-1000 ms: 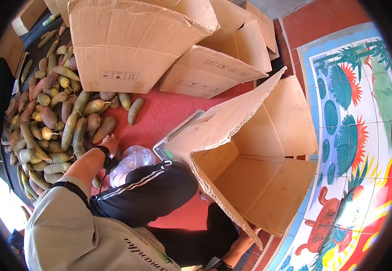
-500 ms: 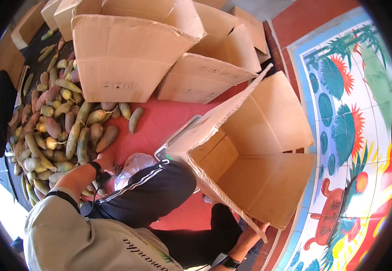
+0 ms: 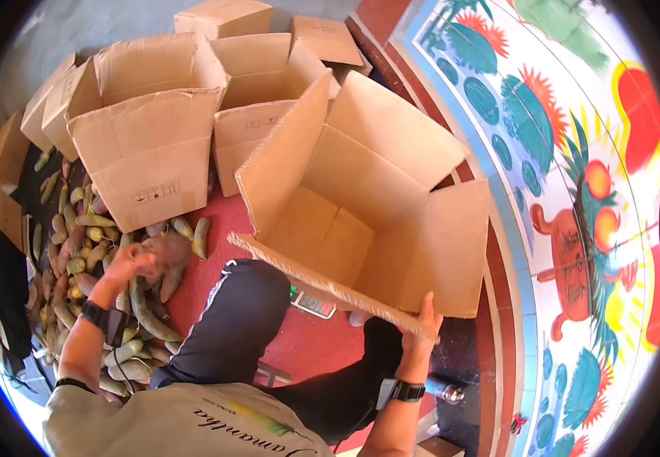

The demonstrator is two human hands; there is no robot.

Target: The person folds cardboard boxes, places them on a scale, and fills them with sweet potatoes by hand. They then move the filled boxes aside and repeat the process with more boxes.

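Note:
My left hand (image 3: 133,261), over the pile of long green and reddish root vegetables (image 3: 79,247), is closed on a blurred reddish root (image 3: 168,250). My right hand (image 3: 421,326) grips the near flap edge of a large open cardboard box (image 3: 345,217), its thumb or a finger showing on the inner side. The inside of the box that shows is bare cardboard. Under the near flap, a scale display (image 3: 315,303) shows partly between my legs. The rest of the scale is hidden.
Two more open boxes (image 3: 147,152) (image 3: 254,129) stand beyond the pile, with other boxes behind. A painted tile wall (image 3: 513,137) runs along the right. A bottle (image 3: 446,390) lies beside my right wrist.
My left hand has risen and moved forward, now with a root in it. The large box is tilted differently, and my right hand has moved up with its flap. The view has shifted.

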